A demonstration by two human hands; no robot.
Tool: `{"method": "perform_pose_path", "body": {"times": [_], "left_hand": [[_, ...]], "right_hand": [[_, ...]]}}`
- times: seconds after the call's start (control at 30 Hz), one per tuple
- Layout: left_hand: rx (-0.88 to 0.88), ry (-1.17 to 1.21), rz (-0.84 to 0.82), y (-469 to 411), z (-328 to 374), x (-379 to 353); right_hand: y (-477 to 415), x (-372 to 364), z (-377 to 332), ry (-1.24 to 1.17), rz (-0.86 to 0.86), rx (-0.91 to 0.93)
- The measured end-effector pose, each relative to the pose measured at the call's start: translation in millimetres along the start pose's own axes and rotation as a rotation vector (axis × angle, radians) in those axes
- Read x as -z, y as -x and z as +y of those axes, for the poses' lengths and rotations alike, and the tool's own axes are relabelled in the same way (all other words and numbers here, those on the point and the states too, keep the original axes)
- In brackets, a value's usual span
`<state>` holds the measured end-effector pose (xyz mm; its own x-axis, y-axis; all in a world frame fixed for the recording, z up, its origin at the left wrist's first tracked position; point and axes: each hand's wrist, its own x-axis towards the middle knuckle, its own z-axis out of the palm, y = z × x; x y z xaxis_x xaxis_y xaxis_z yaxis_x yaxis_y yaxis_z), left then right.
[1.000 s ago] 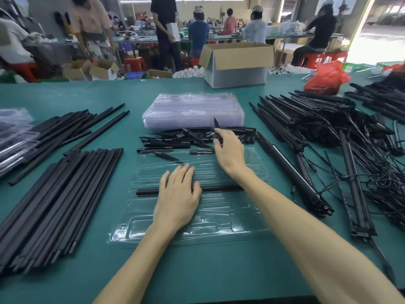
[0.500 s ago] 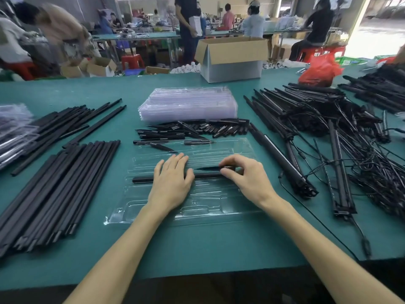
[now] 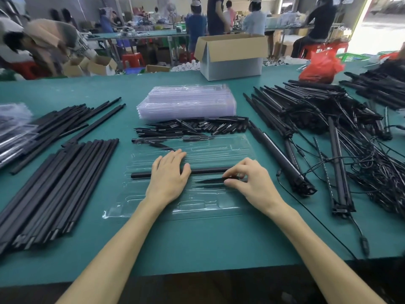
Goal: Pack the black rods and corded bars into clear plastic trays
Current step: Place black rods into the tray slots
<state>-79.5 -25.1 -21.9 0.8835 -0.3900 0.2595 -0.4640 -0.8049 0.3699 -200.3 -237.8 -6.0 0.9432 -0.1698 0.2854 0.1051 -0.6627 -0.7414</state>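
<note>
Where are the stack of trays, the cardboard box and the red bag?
stack of trays (image 3: 188, 99), head view, top tray.
cardboard box (image 3: 234, 68), head view, grey front wall.
red bag (image 3: 320, 66), head view, its middle.

Reference: open tray, clear moulded plastic, lying flat, long side across my view.

- I log one long rod, black, lying lengthwise in a channel across the tray's middle. My left hand rests flat over it.
- On the near side of that rod, a short pointed piece lies in the tray. My right hand pinches its right end.
- Behind the tray: heap of short pointed pieces, loose. Beyond it, tray stack, clear.
- Left of the tray: rod bundle, roughly parallel, angled. Second rod group behind-left.
- Right of the tray: thick corded bar just beside its edge. Farther right, corded bars, cables tangled.
</note>
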Motion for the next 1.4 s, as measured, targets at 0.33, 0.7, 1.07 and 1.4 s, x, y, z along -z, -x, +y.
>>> {"method": "perform_pose_path", "body": {"times": [0.33, 0.7, 1.07, 1.4], "left_hand": [[-0.026, -0.023, 0.000, -1.8, -3.9, -3.6], [-0.074, -0.077, -0.157, -2.9, -6.4, -1.9], [-0.220, -0.135, -0.235, -7.1, 23.7, 7.8], [-0.232, 0.183, -0.054, -32.0, 97.4, -30.4]], "right_hand": [[3.9, -2.1, -4.1, 0.008, -0.056, 0.007], [0.4, -3.1, -2.0, 0.023, -0.019, -0.011], [-1.1, -4.8, -1.0, 0.016, -0.035, -0.072], [-3.7, -2.8, 0.2, -0.187, 0.101, -0.146]]}}
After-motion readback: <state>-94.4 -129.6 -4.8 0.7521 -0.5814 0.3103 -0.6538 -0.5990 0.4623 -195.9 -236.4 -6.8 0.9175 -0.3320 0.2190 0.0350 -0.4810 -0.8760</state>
